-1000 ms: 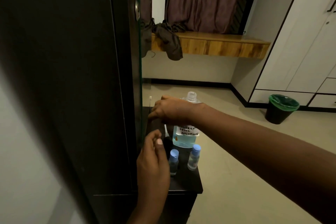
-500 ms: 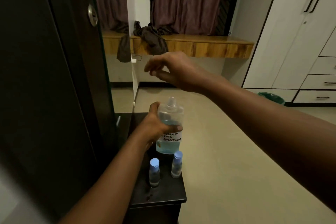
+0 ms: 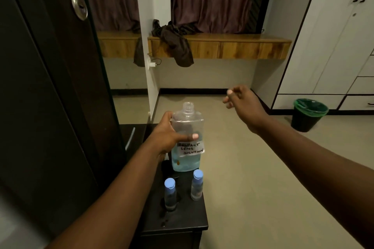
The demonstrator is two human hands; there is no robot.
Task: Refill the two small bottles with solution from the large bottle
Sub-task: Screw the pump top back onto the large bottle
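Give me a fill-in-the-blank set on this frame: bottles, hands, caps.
1. The large bottle is held by the ____ hand.
2. The large bottle's neck has no ____ on it.
3. Both small bottles wear ____ caps.
4. The right hand holds ____.

Answers: left; cap; blue; nothing

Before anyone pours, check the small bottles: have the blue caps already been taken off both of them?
No: both small bottles on the dark stand have their blue caps on.
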